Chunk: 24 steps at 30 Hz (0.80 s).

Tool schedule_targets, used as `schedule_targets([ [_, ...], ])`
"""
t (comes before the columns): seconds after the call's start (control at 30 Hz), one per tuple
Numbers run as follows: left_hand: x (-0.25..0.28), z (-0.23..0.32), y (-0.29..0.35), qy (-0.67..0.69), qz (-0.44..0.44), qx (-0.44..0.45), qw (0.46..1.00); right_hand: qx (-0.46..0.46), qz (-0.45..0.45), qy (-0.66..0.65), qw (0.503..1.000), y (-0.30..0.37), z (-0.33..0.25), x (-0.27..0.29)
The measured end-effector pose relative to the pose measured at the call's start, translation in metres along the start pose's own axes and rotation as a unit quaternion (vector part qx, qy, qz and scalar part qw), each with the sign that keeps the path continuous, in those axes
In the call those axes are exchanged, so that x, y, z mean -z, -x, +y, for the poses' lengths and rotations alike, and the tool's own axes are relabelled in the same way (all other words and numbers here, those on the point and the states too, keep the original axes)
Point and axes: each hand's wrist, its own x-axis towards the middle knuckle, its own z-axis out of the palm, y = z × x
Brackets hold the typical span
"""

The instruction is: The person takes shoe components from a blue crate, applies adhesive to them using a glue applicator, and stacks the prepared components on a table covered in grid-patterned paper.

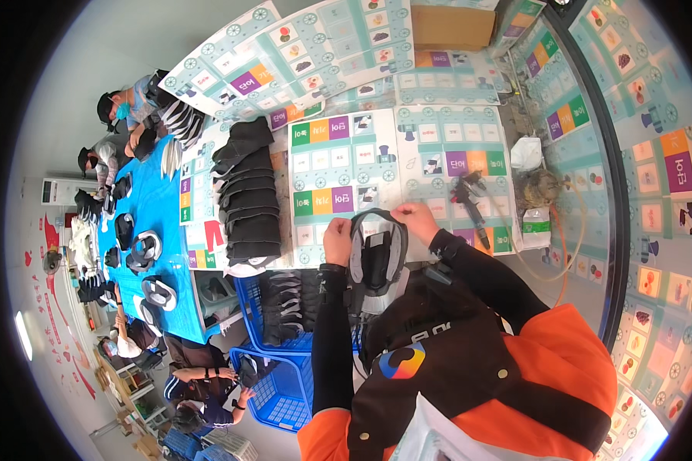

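Bright, even indoor light | white strip light (24, 335) glowing at far left | soft shade under the worktable (427, 180) | stacked black fabric pieces (250, 196) low in detail | left hand (337, 242), right hand (418, 223) and shoe upper (376, 257) fairly crisp | distant co-workers (106, 160) soft | dark metal frame (618, 192) bowed, fisheye corners black

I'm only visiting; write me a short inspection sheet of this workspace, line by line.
Surface: table covered with white-and-teal printed sheets.
Work pieces: grey-and-black padded fabric piece, held; overlapping black fabric pieces on the table.
Clutter: black handheld tool lying right.
Hands: left hand and right hand grip the padded piece's rim on opposite sides.
Cables: pale yellow flexible line, looped at the table's right.
Surroundings: co-workers and blue-covered table leftward; blue plastic baskets below.
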Motion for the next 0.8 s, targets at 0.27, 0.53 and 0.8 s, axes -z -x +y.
schedule_targets([
  [0.27, 0.068, 0.090, -0.013, 0.311, -0.229, 0.151, 0.910, -0.194, -0.274, -0.369, 0.867, -0.014, -0.074, 0.037],
  [0.53, 0.080, 0.153, 0.026, 0.228, -0.189, -0.030, 0.955, 0.346, -0.033, 0.222, 0.911, 0.037, -0.149, 0.027],
  [0.8, 0.111, 0.098, 0.096, 0.202, -0.153, 0.001, 0.967, 0.134, 0.081, -0.062, 0.986, 0.002, -0.070, 0.046],
])
